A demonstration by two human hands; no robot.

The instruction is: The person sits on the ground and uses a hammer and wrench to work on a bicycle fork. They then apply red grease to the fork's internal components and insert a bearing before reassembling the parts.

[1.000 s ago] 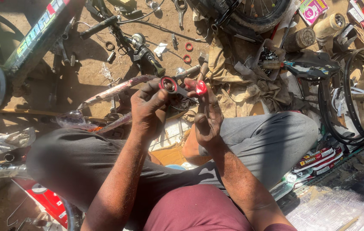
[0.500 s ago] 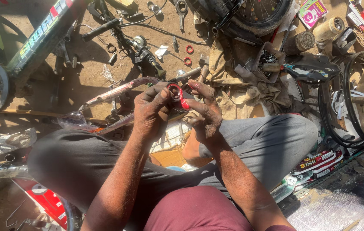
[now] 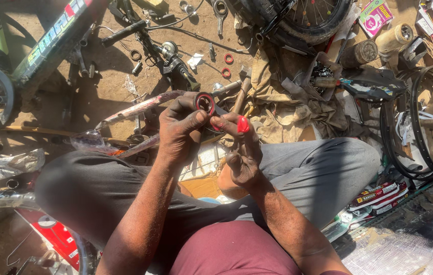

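The ring is red-rimmed with a dark centre. Two small red rings lie on brown dirt ground. The trousers are grey, the shirt maroon, the crumpled cloth tan, the tyres black.

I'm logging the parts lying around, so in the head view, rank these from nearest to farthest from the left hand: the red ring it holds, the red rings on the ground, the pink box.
1. Red ring, pinched at the left hand's fingertips.
2. Red rings on the ground, just beyond, up and right.
3. Pink box, far upper right by the wheel.
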